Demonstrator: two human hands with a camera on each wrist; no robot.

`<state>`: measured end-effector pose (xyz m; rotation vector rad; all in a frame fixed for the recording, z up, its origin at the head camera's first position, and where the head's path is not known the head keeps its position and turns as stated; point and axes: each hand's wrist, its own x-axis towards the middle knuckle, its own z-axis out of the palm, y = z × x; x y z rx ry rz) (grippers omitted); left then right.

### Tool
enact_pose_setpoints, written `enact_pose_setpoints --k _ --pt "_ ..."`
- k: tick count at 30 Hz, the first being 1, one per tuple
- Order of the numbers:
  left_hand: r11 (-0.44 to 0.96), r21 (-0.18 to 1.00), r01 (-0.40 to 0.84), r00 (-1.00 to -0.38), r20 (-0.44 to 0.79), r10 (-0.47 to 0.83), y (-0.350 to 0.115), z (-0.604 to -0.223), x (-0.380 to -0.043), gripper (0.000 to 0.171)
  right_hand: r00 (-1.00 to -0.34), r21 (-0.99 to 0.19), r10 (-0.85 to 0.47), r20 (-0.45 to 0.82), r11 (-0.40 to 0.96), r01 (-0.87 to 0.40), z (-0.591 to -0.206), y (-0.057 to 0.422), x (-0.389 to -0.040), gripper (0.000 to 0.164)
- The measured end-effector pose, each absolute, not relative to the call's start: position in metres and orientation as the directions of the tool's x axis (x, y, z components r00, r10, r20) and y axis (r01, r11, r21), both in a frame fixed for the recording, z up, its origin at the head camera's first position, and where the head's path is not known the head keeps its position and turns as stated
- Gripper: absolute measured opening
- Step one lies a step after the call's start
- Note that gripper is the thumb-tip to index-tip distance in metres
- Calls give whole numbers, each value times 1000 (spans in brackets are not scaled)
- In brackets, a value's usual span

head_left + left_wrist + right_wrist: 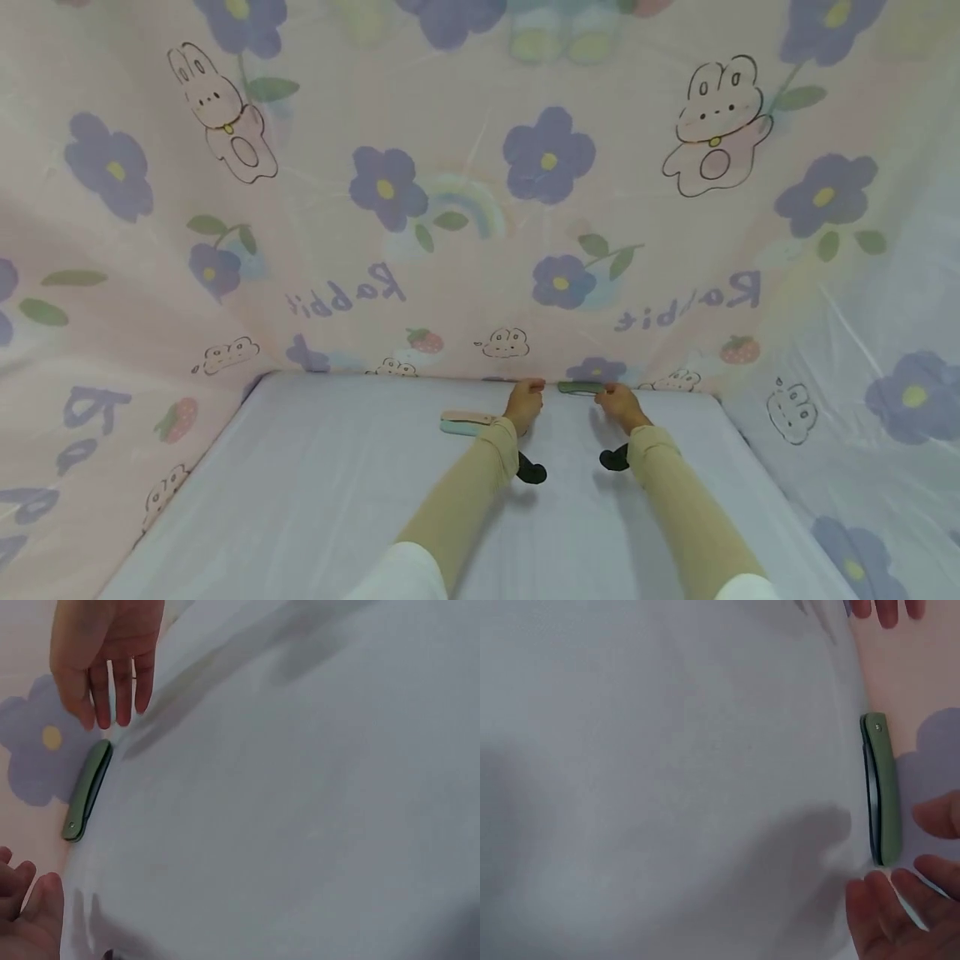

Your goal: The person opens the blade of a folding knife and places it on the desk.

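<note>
A green folding knife lies at the back edge of the white surface, against the patterned fabric. It is folded, with a rivet at one end and the blade edge showing along its handle in the right wrist view. My right hand is at the knife's right end, fingers spread and bent loosely around that end without gripping it. My left hand hovers a short way left of the knife, its fingers relaxed and holding nothing. The left wrist view shows the knife between both hands.
Left of my left hand lie a pink folding knife and a light blue one, side by side and partly hidden by the sleeve. Fabric printed with rabbits and flowers rises behind and on both sides. Dark rounded pieces hang beneath both wrists.
</note>
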<state>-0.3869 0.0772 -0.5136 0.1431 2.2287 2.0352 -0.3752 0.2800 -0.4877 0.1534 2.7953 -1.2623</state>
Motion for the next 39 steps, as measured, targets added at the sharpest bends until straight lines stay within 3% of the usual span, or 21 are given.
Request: enact_pose_setpoints --k 5,12,19,23,26,29,35,39 --pt "54 996 73 -971 59 233 101 -555 -414 44 -989 -752 35 -144 645 132 -487 279 -371 63" --pt "87 996 -24 -977 -42 208 111 -538 -396 49 -987 -745 18 -161 654 133 -488 274 -371 68" --pt "-17 998 63 -962 65 265 141 -644 -483 50 -978 -752 31 -208 634 180 -495 280 -377 73" --pt "141 990 19 -965 -18 263 129 -591 -440 60 -976 -766 35 -216 614 192 -502 274 -378 76" --pt "171 985 -33 -965 -76 252 112 -534 -387 66 -973 -763 27 -230 616 197 -508 268 -377 76" --pt "161 985 -55 -962 -96 256 104 -501 -357 64 -976 -752 37 -215 631 189 -511 266 -376 73" --pt "177 983 -41 -963 -86 256 111 -517 -378 57 -992 -772 84 -97 623 128 -515 267 -382 51" --pt "165 986 -25 -974 -61 217 118 -548 -416 58 -992 -786 102 -78 606 124 -517 268 -386 52"
